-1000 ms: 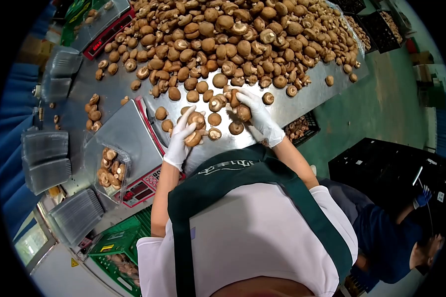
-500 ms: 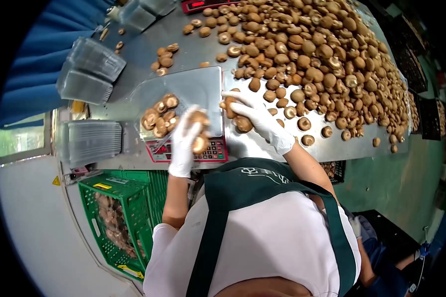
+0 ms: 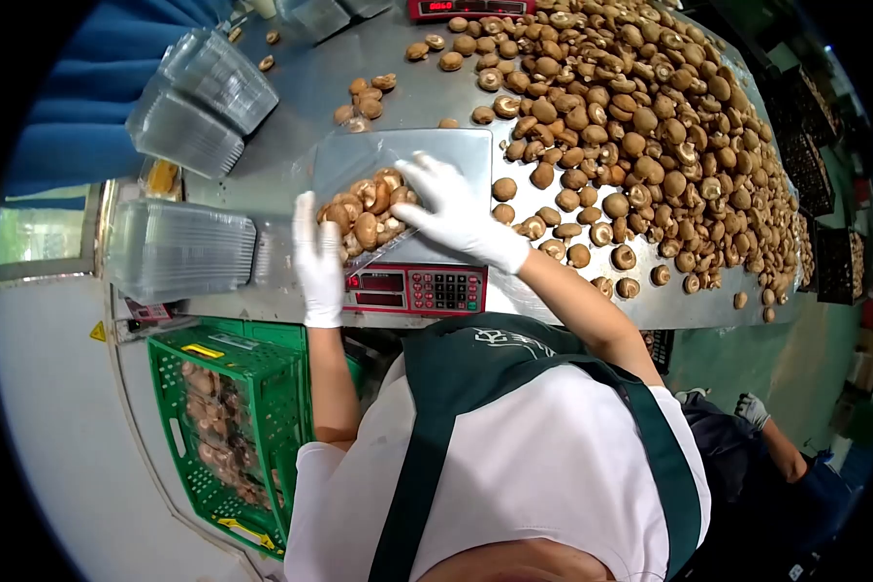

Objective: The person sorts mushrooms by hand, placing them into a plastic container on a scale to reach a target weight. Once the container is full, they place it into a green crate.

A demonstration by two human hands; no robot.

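A clear plastic tray point(image 3: 357, 260) filled with brown mushrooms point(image 3: 367, 225) rests on the metal plate of a red digital scale point(image 3: 469, 145). My left hand point(image 3: 318, 267), in a white glove, lies along the tray's left side with its fingers stretched out. From the right, my white-gloved right hand point(image 3: 461, 215) reaches over the tray's edge, fingers spread and thumb close over the mushrooms. The scale's keypad point(image 3: 443, 291) and lit red display face me below the tray.
A large heap of mushrooms point(image 3: 640, 145) covers the right of the metal table. Stacked clear trays point(image 3: 182, 250) stand at the left. Behind the scale lie a few mushrooms point(image 3: 367, 97) and a second scale point(image 3: 470, 9). A green crate point(image 3: 252, 369) sits below left; another person's gloved hand point(image 3: 752, 409) shows lower right.
The mushrooms that were in both my hands are out of them, and the tray looks fuller. My left hand has moved left to the tray's side; my right hand has come over the tray.
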